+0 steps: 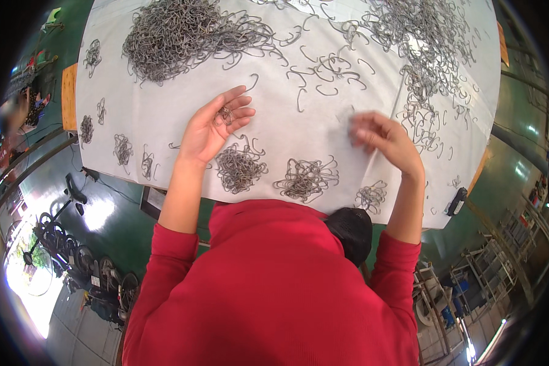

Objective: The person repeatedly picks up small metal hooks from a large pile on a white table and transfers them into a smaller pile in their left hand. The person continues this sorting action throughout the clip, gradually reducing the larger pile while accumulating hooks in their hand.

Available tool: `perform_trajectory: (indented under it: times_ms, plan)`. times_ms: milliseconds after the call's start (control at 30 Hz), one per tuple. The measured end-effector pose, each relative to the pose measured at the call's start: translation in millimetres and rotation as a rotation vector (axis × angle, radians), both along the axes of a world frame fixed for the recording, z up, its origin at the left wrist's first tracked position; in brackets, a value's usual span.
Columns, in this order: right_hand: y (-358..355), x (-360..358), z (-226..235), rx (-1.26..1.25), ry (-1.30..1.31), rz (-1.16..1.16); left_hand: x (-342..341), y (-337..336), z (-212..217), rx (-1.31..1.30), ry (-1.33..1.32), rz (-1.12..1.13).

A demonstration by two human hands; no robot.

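We take the white table (165,116) as our landmark and work down from the biggest thing to the smallest. Its far half carries most of what is left: a large tangled heap of grey wire hooks (183,36) at the far left and a looser spread of hooks (421,43) across the far right, with single hooks strewn between them.

Along the near edge of the table lie the small bunches (241,168) that we judge to be the sorted part: three in front of us, and more little clusters (122,149) down the left edge. Set against the far heaps, these are a minor share, so we reckon the sorting is well short of halfway.

Our left hand (216,122) rests palm up over the middle of the table, fingers spread, with a few hooks (226,114) lying in the palm. Our right hand (381,140) hovers right of centre; it is blurred, its fingers curled inward, and we cannot tell whether they pinch a hook.
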State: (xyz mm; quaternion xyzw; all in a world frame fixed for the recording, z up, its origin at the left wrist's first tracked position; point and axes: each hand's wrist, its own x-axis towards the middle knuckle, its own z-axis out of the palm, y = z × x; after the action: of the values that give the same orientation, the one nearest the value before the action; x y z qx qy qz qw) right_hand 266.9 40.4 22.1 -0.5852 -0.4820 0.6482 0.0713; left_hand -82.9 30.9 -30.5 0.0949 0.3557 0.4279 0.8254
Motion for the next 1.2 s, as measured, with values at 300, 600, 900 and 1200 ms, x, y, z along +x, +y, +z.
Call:
perform_trajectory:
  times_ms: [300, 600, 900, 1200]
  plan:
    - [22, -65, -18, -0.117, 0.396, -0.012, 4, 1, 3, -0.017, 0.089, -0.004]
    - [26, -72, -21, 0.629, -0.118, -0.279, 4, 0, 3, -0.001, 0.099, -0.020]
    - [65, -121, -35, 0.966, -0.564, 0.067, 4, 0, 4, 0.022, 0.084, -0.009]
    - [76, -99, -28, 0.842, -0.515, 0.011, 3, -2, 3, 0.051, 0.045, -0.008]
